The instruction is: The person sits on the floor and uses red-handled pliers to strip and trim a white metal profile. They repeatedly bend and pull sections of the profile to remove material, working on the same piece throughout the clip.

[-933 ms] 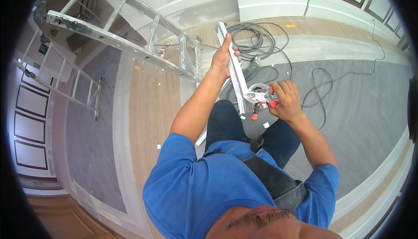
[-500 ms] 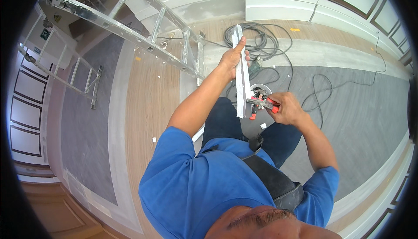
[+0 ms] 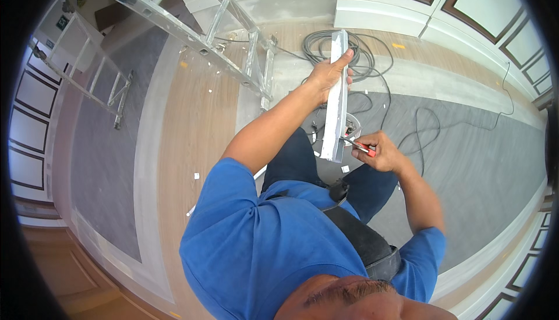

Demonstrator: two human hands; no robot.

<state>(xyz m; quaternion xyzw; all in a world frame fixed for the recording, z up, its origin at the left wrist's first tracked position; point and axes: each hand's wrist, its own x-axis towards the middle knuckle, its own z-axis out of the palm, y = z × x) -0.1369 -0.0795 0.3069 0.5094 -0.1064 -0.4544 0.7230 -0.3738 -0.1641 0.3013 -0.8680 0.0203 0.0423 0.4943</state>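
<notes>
My left hand (image 3: 332, 78) is wrapped round the upper part of a long white angle strip (image 3: 332, 119), its thumb lying over the edge. The strip slants toward me, and its lower end hangs above the floor between my knees. In my right hand (image 3: 381, 154) is a pair of red-handled snips (image 3: 362, 148), with the fingers closed round the handles. Their slim metal jaws meet the strip's right edge near its lower end; whether they bite into it I cannot tell. Partly hidden behind the strip stands a white bucket (image 3: 354, 123) with small items inside.
Beyond the strip lies a coil of grey cable (image 3: 364, 52), and a thin cord (image 3: 439, 126) runs across the grey floor to the right. An aluminium ladder (image 3: 198, 43) stands at the upper left, a second ladder (image 3: 96, 93) farther left. Small white scraps (image 3: 345, 169) dot the floor.
The strip and my left hand have shifted slightly right, and the strip is turned to show more of its broad white face. The snips have swung to a narrower, side-on pose at its right edge.
</notes>
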